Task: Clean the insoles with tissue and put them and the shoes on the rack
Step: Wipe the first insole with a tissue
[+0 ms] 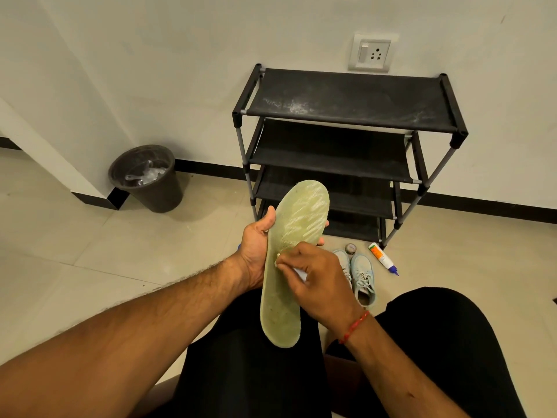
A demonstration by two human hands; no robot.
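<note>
A pale green insole (294,236) stands upright in front of me, toe end up. My left hand (256,251) grips its left edge, thumb in front and fingertips showing at the right edge. My right hand (313,276) pinches a small white tissue (278,262) and presses it against the insole's middle. A pair of light blue laced shoes (363,276) sits on the floor just beyond my right hand, partly hidden by it. The black rack (349,101) with several fabric shelves stands against the wall; its shelves hold nothing I can see.
A dark bin (150,182) with plastic inside stands by the wall corner at the left. A white glue bottle (382,257) and a small round tin (350,248) lie on the tiled floor by the rack's foot. My black-clad knees fill the bottom.
</note>
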